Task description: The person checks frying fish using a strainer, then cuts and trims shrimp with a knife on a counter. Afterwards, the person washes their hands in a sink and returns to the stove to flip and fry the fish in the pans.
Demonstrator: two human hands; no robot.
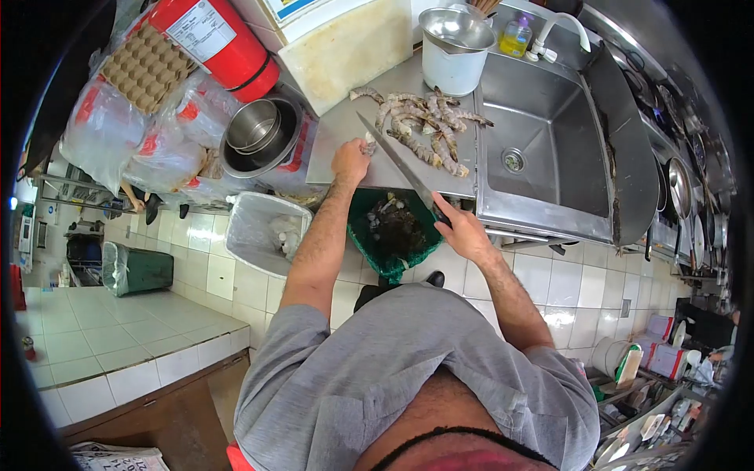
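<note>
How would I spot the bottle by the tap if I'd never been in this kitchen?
Find the steel sink, then the white tap at its far edge. Between tap and white bucket stands a small clear bottle. Its bright yellow liquid and purplish top set it apart from both white neighbours.

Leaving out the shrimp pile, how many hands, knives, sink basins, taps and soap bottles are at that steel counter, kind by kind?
Hands (left hand, right hand): 2
Knife: 1
Sink basin: 1
Tap: 1
Soap bottle: 1
Total: 6
</note>
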